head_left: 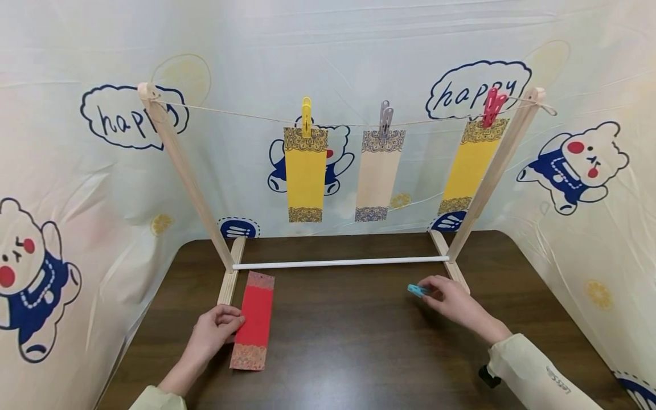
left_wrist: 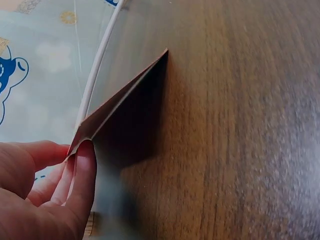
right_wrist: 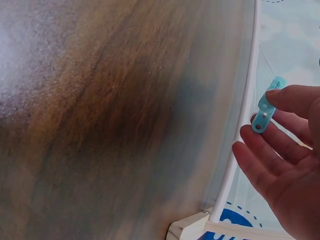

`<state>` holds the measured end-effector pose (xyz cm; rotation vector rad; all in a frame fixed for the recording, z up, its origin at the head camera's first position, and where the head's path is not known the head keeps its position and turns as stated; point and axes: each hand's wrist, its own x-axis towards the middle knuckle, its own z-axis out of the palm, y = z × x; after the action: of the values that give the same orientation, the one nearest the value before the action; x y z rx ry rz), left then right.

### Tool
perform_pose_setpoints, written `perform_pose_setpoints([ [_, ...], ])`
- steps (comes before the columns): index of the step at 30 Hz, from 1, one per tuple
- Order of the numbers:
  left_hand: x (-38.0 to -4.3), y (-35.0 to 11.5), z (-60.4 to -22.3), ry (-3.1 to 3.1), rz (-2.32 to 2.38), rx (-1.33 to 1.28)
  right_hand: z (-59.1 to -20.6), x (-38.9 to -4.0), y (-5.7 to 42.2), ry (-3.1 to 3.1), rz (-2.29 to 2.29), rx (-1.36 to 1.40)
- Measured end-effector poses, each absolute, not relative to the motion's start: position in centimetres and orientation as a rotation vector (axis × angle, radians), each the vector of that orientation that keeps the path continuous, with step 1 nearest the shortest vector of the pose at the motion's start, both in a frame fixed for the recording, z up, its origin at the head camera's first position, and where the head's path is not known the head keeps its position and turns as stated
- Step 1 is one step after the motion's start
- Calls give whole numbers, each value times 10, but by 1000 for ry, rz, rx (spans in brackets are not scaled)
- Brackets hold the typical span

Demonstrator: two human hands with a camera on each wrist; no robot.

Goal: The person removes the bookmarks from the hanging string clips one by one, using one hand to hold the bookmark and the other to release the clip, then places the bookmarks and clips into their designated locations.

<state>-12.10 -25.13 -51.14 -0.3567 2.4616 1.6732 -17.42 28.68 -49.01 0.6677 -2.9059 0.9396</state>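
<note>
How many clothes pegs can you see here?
4: left to right along the string, a yellow peg, a gray peg and a red peg; below them, a blue peg pinched in the right hand.

Backdrop: pale printed sheeting (head_left: 328,34) rises beyond the table and along its left and right sides, light blue at the far side, turning cream and faintly pink toward the edges.
Creases: soft folds run across the top and down the sides.
Lettering: "happy" in dark blue inside cloud outlines, one cloud far left (head_left: 118,128), another far right (head_left: 479,88).
Cartoon bears: white, with red cheeks and blue clothes; a left bear (head_left: 43,290), a tilted right bear (head_left: 569,165), and one far centre, partly covered.
Fruit print: scattered yellow citrus slices (head_left: 162,224).
Table: dark brown, wood-grained top (head_left: 348,319), far corners rounded.
Light: whitish sheen (head_left: 333,390) on the near middle.
</note>
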Motion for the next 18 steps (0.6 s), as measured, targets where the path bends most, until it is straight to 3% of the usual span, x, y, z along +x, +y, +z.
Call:
perform_pose_setpoints([
  [18,-122,-253,-517,2654,1471,-312,-495,-175,290,-2939,896,670],
])
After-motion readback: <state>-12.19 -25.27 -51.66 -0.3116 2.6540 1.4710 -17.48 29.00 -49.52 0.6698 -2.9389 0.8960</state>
